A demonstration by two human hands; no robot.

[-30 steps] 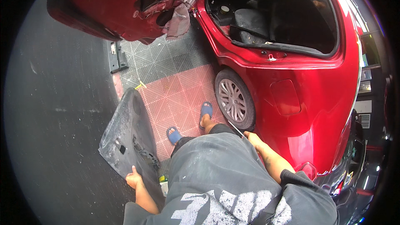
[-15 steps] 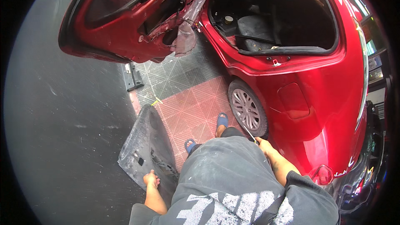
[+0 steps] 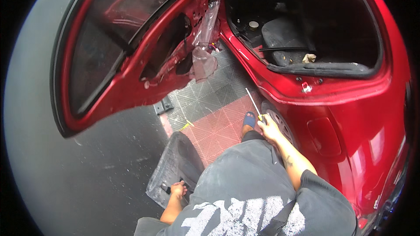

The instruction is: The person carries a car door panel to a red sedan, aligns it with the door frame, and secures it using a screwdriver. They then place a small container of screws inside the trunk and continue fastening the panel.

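1. Since the earlier frame, the right hand (image 3: 269, 127) had risen and swung forward, so that the screwdriver (image 3: 253, 103), which had overlapped the wheel (image 3: 280, 124), now pointed ahead over the floor tiles (image 3: 214, 133); the view had shifted too, and more of the open red door (image 3: 98, 98) had come into sight.
2. The fingers of the right hand were closed around the screwdriver's yellow and dark handle, and its long, thin shaft slanted forward and slightly to the left, its tip apart from the car body (image 3: 288, 88).
3. The left hand (image 3: 178, 189) was at the dark door panel (image 3: 175, 166), near a hole in it; its fingers looked loosely curled, but whether they gripped the panel could not be told.
4. The panel stood tilted at the person's left, its near part hidden behind the grey shirt (image 3: 249, 161).
5. Ahead, the door's inner side was bare metal with openings, and a crumpled clear plastic sheet (image 3: 204, 64) hung from it.
6. Through the doorway showed a dark seat (image 3: 284, 35), with a small round cup (image 3: 253, 25) beyond it to the left.
7. On the floor, one blue slipper (image 3: 249, 120) was visible near the wheel.
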